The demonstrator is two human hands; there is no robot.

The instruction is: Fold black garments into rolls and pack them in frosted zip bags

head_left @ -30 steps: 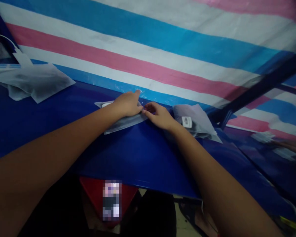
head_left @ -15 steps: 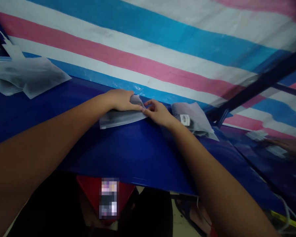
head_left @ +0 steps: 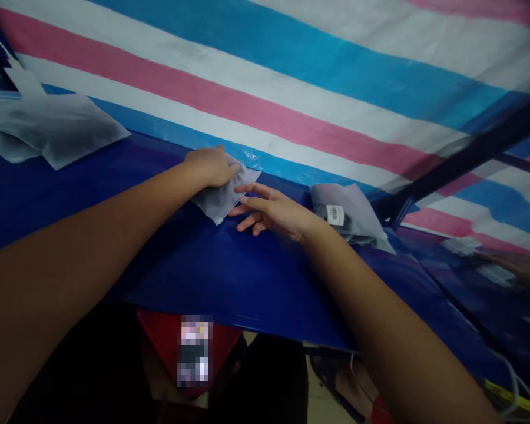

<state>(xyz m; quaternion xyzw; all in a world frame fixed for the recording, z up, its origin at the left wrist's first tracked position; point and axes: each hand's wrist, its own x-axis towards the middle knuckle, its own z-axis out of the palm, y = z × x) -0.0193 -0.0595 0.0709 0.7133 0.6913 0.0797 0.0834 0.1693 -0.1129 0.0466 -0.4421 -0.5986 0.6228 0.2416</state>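
Pouch [head_left: 219, 203] lies beneath left hand [head_left: 211, 166], grip unclear; right hand [head_left: 274, 213], spread and empty, at pouch's right edge.

Walled at back with wrinkled blue, white and pink striped plastic sheeting [head_left: 265, 112]. Braced at right by a dark, straight, slanting bar [head_left: 486, 146]. Furnished with a glossy blue tabletop [head_left: 247, 271], set close against sheeting. Floored below in pale yellowish floor [head_left: 324, 400]. Dimly lit.
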